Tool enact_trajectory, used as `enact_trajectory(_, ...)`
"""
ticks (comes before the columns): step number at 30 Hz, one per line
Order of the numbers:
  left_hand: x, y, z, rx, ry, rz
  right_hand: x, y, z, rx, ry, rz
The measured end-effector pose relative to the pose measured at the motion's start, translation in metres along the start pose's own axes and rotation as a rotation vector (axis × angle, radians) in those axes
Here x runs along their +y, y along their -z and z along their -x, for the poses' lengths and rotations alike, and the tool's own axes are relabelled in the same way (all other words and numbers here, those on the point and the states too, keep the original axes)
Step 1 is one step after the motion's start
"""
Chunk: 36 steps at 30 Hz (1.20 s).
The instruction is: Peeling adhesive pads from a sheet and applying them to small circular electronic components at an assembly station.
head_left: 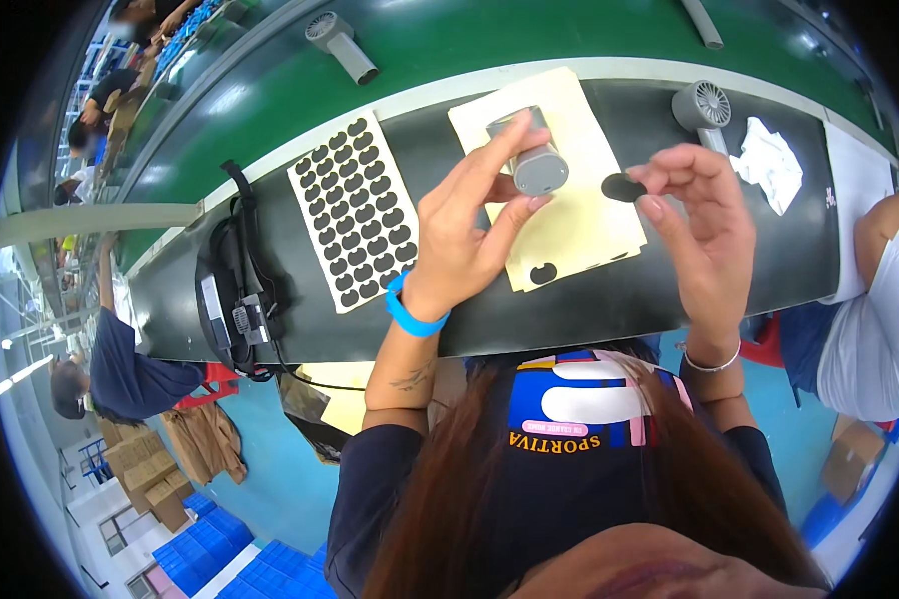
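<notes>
My left hand is closed around a grey handheld device, its rounded end facing me; it looks like the handle of a small fan. Pinched between the thumb and fingers of my right hand is a black oval sticker, held apart from the device. Beneath both lies a stack of pale yellow backing sheets, where one black sticker sits near the lower edge. To the left, a sheet carries rows of black stickers.
Grey handheld fans stand at the far left and right, beside a crumpled white cloth. A black strap with a small device lies on the left of the dark table. Other people sit on both sides.
</notes>
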<state>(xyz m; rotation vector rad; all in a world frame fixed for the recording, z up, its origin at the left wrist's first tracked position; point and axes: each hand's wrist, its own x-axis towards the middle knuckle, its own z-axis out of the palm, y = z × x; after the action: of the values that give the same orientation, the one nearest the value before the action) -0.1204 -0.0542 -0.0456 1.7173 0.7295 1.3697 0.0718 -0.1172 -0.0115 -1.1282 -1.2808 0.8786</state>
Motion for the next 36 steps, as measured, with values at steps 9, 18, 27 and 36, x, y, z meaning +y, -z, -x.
enact_trajectory(9,0.006,0.008,-0.002,0.022,0.154,0.139,0.010,0.008,0.003,-0.051,0.105,0.163)
enact_trajectory(18,0.001,-0.009,0.023,0.114,-0.039,-0.040,0.003,-0.012,0.008,-0.058,0.020,-0.125)
enact_trajectory(27,0.006,-0.012,0.037,-0.018,0.049,0.168,-0.004,-0.019,0.009,-0.122,-0.015,-0.169)
enact_trajectory(36,0.008,-0.011,0.038,-0.114,0.115,0.370,-0.012,-0.018,0.005,-0.143,-0.107,-0.112)
